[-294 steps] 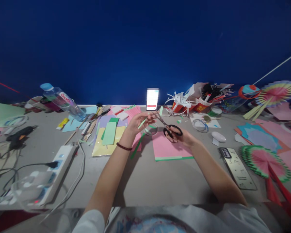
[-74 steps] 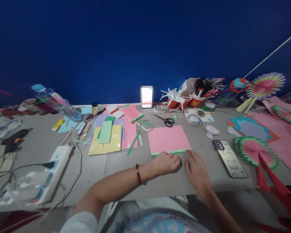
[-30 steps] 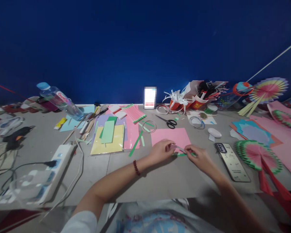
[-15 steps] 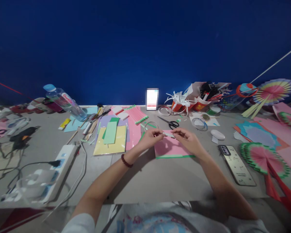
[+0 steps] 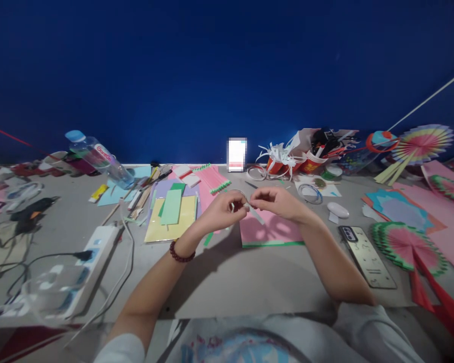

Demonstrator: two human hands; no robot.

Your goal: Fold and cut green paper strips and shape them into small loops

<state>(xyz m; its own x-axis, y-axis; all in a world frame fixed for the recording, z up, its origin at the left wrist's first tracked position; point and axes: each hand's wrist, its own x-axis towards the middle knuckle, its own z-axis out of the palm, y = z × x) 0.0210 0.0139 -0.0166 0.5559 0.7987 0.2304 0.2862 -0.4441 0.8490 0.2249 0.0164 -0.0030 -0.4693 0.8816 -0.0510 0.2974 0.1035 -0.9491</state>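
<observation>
A narrow white strip [image 5: 257, 215] slants down over the pink sheet. My left hand [image 5: 225, 209] pinches its upper end between thumb and fingertips. My right hand [image 5: 278, 202] is closed in a pinch at the same end, its fingertips almost touching the left ones. Beneath the hands lies the pink sheet [image 5: 272, 234], with a green edge along its near side. Black scissors behind the right hand are mostly hidden; a blade tip [image 5: 251, 184] shows. A green paper scrap [image 5: 208, 239] lies below my left wrist.
On the left are a yellow pack [image 5: 174, 232] with green papers, a bottle [image 5: 102, 157] and a power strip [image 5: 93, 272] with cables. At the right lie a phone [image 5: 366, 257], a white mouse-shaped object [image 5: 338, 209] and a pink-green paper fan [image 5: 408, 249]. Red cups [image 5: 313, 165] hold tools behind.
Both hands have come closer together and lifted a little. The white strip, earlier stretched between them near the sheet's far edge, now hangs slanted from the fingertips. The scissors' handles became hidden.
</observation>
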